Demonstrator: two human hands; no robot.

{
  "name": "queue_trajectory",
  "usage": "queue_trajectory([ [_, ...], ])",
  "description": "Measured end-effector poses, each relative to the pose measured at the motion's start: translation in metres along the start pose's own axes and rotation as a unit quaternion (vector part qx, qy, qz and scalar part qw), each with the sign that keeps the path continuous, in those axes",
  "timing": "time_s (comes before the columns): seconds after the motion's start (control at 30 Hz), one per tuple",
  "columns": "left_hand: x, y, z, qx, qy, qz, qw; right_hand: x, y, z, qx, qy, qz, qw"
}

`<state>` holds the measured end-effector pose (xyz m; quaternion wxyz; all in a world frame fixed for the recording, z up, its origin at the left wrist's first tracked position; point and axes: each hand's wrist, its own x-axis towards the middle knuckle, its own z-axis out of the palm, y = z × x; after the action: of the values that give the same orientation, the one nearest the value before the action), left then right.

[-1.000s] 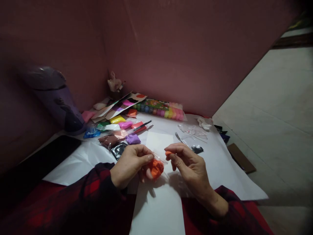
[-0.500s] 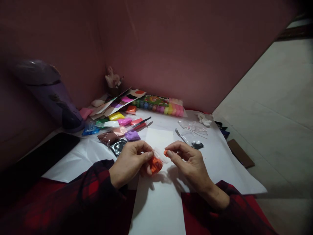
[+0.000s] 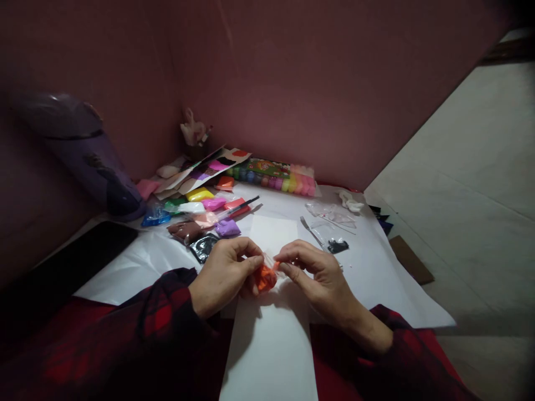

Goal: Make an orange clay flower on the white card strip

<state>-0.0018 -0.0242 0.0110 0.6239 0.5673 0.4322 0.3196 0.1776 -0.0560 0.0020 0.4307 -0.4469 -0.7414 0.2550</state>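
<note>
My left hand (image 3: 229, 274) is closed round a clear bag of orange clay (image 3: 264, 279), its thumb and forefinger pinching the bag's upper part. Close on the right, my right hand (image 3: 320, 278) pinches a small orange clay piece (image 3: 276, 266) between thumb and fingertips, right at the bag's side. Whether the piece touches the clay in the bag is hard to tell. Both hands are over a long white sheet (image 3: 270, 351). Beyond my left hand lie a black clay packet (image 3: 203, 247) and a purple one (image 3: 228, 227).
More coloured clay packets, such as a yellow one (image 3: 199, 194), lie at the left with a brush (image 3: 244, 206) on them. A fork (image 3: 311, 231) and plastic scraps (image 3: 332, 214) are at the right. A purple bag (image 3: 90, 161) and a dark flat object (image 3: 100, 248) stand far left.
My right hand has moved left with the small orange piece, up to the bag. My left hand has kept its hold on the bag and hardly moved.
</note>
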Motion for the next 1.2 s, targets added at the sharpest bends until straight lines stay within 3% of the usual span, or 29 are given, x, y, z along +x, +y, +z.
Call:
queue_trajectory([
  [0.27,0.001,-0.001,0.0,0.014,0.017,-0.008,1.0,0.0,-0.006,-0.004,0.008,-0.05,-0.016,0.999],
  [0.4,0.002,-0.001,-0.001,0.003,0.015,-0.013,1.0,0.0,-0.005,-0.005,0.022,-0.089,0.012,0.996],
  [0.63,0.001,0.0,0.0,-0.01,0.005,-0.028,1.0,0.001,-0.005,-0.003,-0.005,-0.098,0.039,0.994],
  [0.83,0.002,0.002,0.0,-0.01,0.011,-0.029,0.999,0.004,-0.002,-0.004,0.056,-0.079,0.069,0.993],
  [0.93,0.004,0.003,0.0,-0.017,0.011,-0.026,0.999,0.004,0.005,-0.003,0.158,-0.062,0.155,0.973],
  [1.03,0.005,0.002,-0.001,-0.028,0.007,-0.026,0.999,0.003,0.011,0.001,0.284,-0.049,0.243,0.926],
  [1.13,0.006,0.0,-0.001,-0.024,0.012,-0.025,0.999,0.002,0.012,0.006,0.357,-0.016,0.282,0.89],
  [1.2,0.006,-0.002,-0.002,-0.006,0.014,-0.01,1.0,0.001,0.012,0.007,0.37,0.001,0.287,0.884],
])
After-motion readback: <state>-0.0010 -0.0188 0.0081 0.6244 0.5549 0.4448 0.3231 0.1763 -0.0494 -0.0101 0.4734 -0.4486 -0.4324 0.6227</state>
